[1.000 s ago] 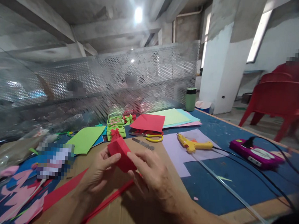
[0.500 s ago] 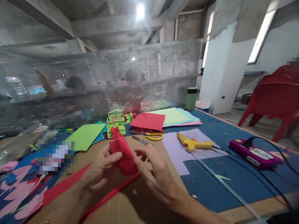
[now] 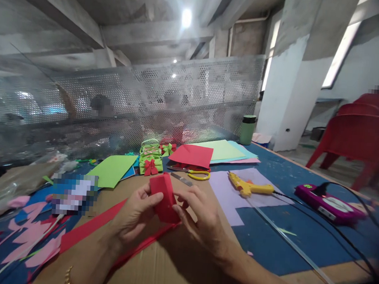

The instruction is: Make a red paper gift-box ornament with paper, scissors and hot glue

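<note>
A small folded red paper box point(image 3: 165, 196) is held upright just above a sheet of brown cardboard point(image 3: 169, 269). My left hand point(image 3: 135, 213) grips its left side with thumb on the front. My right hand point(image 3: 200, 220) pinches its right side with fingers curled round it. Red paper strips point(image 3: 87, 232) lie on the cardboard under my hands. Behind the box lie a metal blade point(image 3: 181, 179) and yellow-handled scissors point(image 3: 195, 173).
A yellow glue gun point(image 3: 249, 186) lies on lilac paper to the right, its cable running to a purple device point(image 3: 328, 204). Green gift boxes point(image 3: 151, 157), red, green and blue sheets sit further back. A perforated metal screen point(image 3: 147, 101) backs the table; people sit behind it. Red chairs point(image 3: 359, 139) stand at right.
The red box has been turned in my hands from lying tilted to standing upright. Both hands have shifted slightly right and kept hold of it.
</note>
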`<action>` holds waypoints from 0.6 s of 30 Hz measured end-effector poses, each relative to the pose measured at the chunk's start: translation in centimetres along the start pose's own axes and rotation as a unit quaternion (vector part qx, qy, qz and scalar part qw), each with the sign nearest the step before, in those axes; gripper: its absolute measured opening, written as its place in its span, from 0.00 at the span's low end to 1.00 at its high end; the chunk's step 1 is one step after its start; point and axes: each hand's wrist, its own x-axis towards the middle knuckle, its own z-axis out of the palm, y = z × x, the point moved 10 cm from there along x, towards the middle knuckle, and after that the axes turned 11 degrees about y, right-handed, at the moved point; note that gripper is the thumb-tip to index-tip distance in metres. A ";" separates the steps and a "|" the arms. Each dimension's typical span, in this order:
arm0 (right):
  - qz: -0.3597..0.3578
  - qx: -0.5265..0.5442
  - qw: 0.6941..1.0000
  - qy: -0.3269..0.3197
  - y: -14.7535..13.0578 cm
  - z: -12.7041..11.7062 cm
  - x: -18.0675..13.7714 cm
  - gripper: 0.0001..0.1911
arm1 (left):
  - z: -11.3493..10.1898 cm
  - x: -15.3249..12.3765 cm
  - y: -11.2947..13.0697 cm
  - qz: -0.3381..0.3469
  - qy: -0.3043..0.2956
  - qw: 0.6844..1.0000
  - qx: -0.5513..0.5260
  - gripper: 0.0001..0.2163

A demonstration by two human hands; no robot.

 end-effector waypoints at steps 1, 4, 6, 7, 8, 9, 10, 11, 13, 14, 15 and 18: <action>-0.021 -0.018 1.000 0.003 -0.3 -0.1 -0.1 0.13 | -0.2 0.1 -0.2 -0.005 0.005 1.000 -0.005 0.15; -0.056 -0.086 0.994 -0.033 -0.9 0.6 -0.4 0.15 | -0.6 0.2 -0.7 -0.027 0.011 0.999 -0.022 0.13; -0.070 -0.126 0.988 -0.061 -1.3 1.1 -0.7 0.17 | -0.9 0.3 -0.9 -0.034 0.020 0.999 -0.021 0.12; -0.076 -0.141 0.985 -0.070 -1.5 1.4 -0.8 0.17 | -1.0 0.3 -0.9 -0.032 0.028 0.999 -0.018 0.12; -0.079 -0.151 0.982 -0.076 -1.6 1.6 -1.0 0.18 | -1.2 0.4 -0.8 -0.027 0.037 0.999 -0.017 0.12; -0.079 -0.157 0.981 -0.083 -1.7 1.8 -1.1 0.19 | -1.4 0.5 -0.7 -0.022 0.047 0.999 -0.015 0.12; -0.078 -0.161 0.980 -0.090 -1.6 2.0 -1.3 0.21 | -1.6 0.5 -0.5 -0.017 0.055 0.998 -0.014 0.12; -0.075 -0.163 0.979 -0.099 -1.5 2.3 -1.4 0.22 | -1.7 0.6 -0.4 -0.010 0.063 0.998 -0.016 0.13; -0.069 -0.163 0.978 -0.111 -1.2 2.5 -1.7 0.23 | -2.2 0.8 0.1 0.003 0.082 0.996 -0.026 0.14; -0.068 -0.164 0.977 -0.114 -1.1 2.6 -1.8 0.23 | -2.5 0.9 0.4 0.012 0.093 0.995 -0.033 0.14; -0.074 -0.166 0.976 -0.116 -1.0 2.6 -1.9 0.23 | -2.8 1.0 0.7 0.019 0.103 0.994 -0.041 0.14; -0.109 -0.181 0.971 -0.109 -1.3 2.5 -2.2 0.25 | -3.4 1.2 1.1 0.026 0.117 0.991 -0.051 0.12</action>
